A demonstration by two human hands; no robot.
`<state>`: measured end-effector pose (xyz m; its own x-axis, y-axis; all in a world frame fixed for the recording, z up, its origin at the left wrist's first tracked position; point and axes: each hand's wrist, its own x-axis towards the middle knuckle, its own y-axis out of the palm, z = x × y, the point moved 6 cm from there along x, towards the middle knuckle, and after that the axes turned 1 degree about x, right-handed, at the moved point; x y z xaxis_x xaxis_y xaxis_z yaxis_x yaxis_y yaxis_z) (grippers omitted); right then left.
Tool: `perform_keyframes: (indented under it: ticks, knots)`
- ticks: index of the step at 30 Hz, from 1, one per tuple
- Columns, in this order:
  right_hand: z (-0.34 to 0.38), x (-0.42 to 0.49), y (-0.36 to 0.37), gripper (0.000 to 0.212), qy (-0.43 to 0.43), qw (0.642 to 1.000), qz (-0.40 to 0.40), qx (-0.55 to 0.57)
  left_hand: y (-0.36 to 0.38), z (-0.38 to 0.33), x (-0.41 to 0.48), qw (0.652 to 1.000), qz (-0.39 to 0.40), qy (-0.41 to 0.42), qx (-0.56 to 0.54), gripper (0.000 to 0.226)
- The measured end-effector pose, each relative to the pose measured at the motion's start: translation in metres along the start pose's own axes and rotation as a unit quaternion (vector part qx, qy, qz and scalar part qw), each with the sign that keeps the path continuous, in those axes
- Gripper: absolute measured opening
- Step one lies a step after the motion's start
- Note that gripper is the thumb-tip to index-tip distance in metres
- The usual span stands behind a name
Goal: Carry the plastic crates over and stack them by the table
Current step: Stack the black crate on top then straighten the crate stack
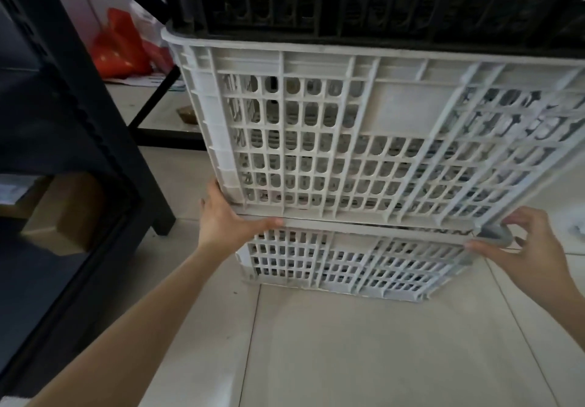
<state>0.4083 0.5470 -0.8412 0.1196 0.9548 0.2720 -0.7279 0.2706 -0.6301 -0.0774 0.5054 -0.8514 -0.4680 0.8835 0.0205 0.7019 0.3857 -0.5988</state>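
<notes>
White crate (348, 153) corner hides left hand (221, 220) fingertips.

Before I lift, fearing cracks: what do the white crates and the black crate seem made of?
Upper white crate and lower white crate: likely moulded plastic, matte, given ribbed lattice walls. Black crate: probably plastic too; finish too dim to tell.
</notes>
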Motion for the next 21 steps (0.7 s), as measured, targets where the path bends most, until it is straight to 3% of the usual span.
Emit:
perform_keyframes:
  ticks: [21]
  knots:
    - [0.005,-0.013,-0.006,0.081,-0.005,0.998,-0.043,-0.043,0.001,-0.002,0.0,0.999,-0.001,-0.003,0.051,0.133]
